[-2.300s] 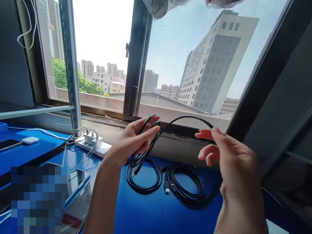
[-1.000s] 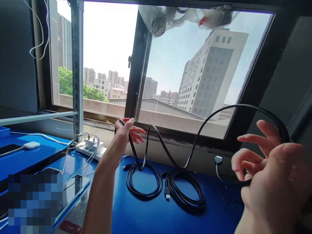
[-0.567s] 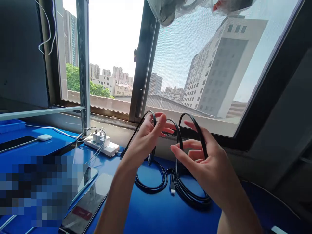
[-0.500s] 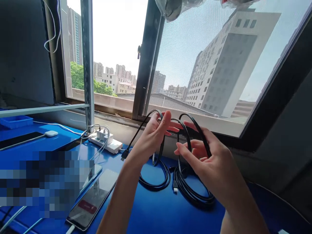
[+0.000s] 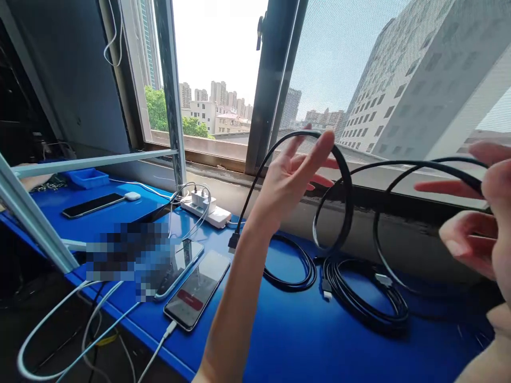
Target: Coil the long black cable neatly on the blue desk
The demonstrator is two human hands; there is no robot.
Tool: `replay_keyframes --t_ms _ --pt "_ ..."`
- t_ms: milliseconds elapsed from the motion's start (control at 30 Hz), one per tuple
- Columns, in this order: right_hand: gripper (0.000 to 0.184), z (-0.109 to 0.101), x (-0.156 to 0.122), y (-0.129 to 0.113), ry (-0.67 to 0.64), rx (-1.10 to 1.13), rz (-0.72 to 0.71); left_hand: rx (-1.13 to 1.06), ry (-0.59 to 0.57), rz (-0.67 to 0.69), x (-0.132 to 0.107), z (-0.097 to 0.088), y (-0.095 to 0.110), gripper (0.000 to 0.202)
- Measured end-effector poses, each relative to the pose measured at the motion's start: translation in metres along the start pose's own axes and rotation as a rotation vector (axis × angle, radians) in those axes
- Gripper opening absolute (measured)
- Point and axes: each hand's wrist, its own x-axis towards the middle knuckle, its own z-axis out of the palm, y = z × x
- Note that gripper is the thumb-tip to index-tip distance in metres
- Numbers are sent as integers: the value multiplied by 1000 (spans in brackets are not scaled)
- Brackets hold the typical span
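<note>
A black HDMI cable (image 5: 346, 207) stretches in the air between my two hands. My left hand (image 5: 287, 178) holds its loops between thumb and fingers, and one end hangs beside my wrist with its HDMI plug (image 5: 235, 239). At the right edge my right hand (image 5: 493, 218), partly cut off, grips further strands of the same cable, fingers curled. Below them, two coiled black cables lie on the blue table: a smaller coil (image 5: 309, 282) behind my left forearm and a larger coil (image 5: 353, 315) to its right. A plug with a light metal tip (image 5: 326, 290) lies by the larger coil.
Left of my forearm lie a phone (image 5: 197, 290) on a white cable and another phone (image 5: 194, 260). A white power strip (image 5: 217, 215) with chargers stands by the wall. Farther left are a black phone (image 5: 93, 206), a blue tray (image 5: 90, 178) and a metal frame post (image 5: 171, 90).
My right hand has moved far to the right, drawing the cable out between the hands. My left hand has risen with its loops. The view has shifted, showing more of the table's left side.
</note>
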Motion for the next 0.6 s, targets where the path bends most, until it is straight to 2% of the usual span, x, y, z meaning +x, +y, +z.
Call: replay_keyframes --t_ms 33,100,200,333,433,500,600 --pt "58 2 0 2 -32 -16 -67 7 -81 78 2 3 -4 45" --pt "72 5 0 7 -109 -106 -244 21 -163 184 5 8 -12 44" --pt "73 8 1 15 -155 -274 -455 79 -144 222 10 11 -22 33" --pt "48 7 5 20 -86 -273 -472 195 -54 259 14 12 -28 19" --pt "43 3 11 19 24 -268 -480 258 70 277 17 11 -29 16" --pt "46 1 14 18 81 -265 -479 316 149 298 18 9 -27 21" --pt "50 -2 18 17 103 -200 -526 445 219 361 18 7 -24 42"
